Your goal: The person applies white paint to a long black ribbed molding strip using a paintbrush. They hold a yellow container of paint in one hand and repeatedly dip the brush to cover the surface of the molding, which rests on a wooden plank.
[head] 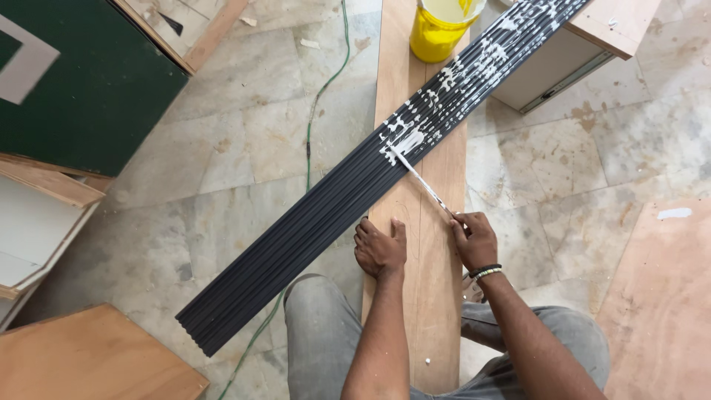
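A long black fluted panel [311, 222] lies diagonally across a brown wooden plank [433, 311]. White glue [444, 81] is smeared over the panel's upper half. My right hand [474, 241] grips a thin glue-covered stick [422, 180] whose tip touches the glue on the panel. My left hand [379, 248] rests curled on the plank just beside the panel's lower edge, holding nothing. A yellow glue bucket [438, 30] stands on the plank at the far end.
A green cable [309, 141] runs across the marble floor. A dark green board [81, 81] leans at the left, a white cabinet piece [559, 63] sits top right, and plywood sheets lie at the bottom left [89, 355] and right [663, 296]. My knees [318, 326] straddle the plank.
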